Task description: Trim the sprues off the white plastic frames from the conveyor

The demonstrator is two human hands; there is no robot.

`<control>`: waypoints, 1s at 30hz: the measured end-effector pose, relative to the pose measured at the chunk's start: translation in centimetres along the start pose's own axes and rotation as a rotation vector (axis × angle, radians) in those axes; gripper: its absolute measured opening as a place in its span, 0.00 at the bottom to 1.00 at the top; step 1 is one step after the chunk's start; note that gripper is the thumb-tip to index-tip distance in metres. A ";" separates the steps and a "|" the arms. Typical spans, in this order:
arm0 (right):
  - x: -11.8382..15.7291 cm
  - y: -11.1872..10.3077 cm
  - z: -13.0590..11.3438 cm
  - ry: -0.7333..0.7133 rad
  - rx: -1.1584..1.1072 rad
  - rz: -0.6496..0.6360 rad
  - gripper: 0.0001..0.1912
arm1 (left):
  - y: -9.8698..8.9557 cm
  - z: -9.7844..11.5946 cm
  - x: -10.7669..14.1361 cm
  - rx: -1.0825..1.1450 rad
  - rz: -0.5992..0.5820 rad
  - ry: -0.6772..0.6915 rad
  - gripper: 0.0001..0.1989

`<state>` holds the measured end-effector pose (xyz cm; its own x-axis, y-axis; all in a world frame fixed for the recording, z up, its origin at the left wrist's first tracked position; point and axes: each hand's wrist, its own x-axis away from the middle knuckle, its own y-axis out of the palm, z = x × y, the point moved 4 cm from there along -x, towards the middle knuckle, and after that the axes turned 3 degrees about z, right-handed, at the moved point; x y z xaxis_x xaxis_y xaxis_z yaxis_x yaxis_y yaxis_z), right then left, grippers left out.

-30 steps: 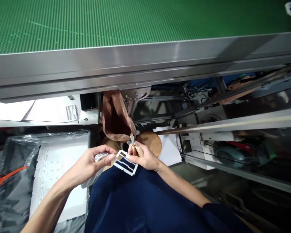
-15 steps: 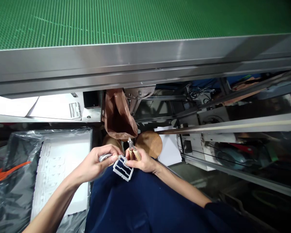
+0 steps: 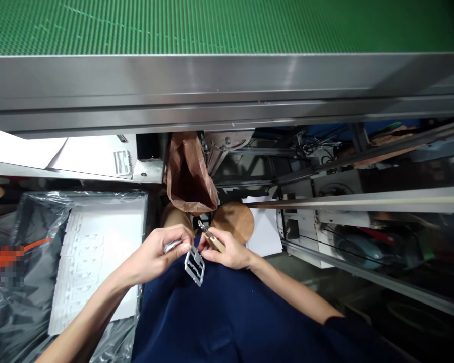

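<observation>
While the left hand pinches a small silver metal piece between thumb and fingers, the right hand is curled closed around wood-handled pliers, whose steel tips point up and to the left, just above the fingers. A flat silver metal lattice frame hangs at lower centre between the two hands, lying against the navy shirt on the person's front. Its top edge meets the fingers, but which hand has hold of it cannot be told.

Just above the hands, a brown paper bag hangs from a metal bracket, and a round wooden disc sits just right of the bag's lower end. Beside the disc lies a white paper sheet. To the lower left, beneath the left forearm, a white punched sheet rests on crumpled grey plastic film, with an orange strap at its left, partly blurred out. A green mesh conveyor belt fills the top of the frame, edged by a stainless steel frame rail. Machinery with cables fills the right side.
</observation>
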<state>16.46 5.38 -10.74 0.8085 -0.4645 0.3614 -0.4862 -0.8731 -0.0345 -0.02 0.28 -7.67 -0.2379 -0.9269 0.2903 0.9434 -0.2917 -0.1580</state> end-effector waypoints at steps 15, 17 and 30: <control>1.4 -4.6 -6.4 -0.105 1.179 -0.264 0.15 | 0.6 0.2 -1.0 -0.164 -0.047 -0.047 0.13; 1.1 -4.6 -6.7 -0.110 1.201 -0.290 0.15 | 0.6 0.3 -1.0 -0.172 -0.048 -0.048 0.12; 0.5 -4.5 -7.9 -0.152 1.325 -0.407 0.11 | 1.1 0.7 -1.3 -0.192 -0.079 -0.064 0.11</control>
<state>16.45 10.27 -3.02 0.8849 -0.0838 0.4583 0.3921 -0.3974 -0.8297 1.47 1.37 -7.52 -0.2880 -0.8844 0.3674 0.8597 -0.4077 -0.3076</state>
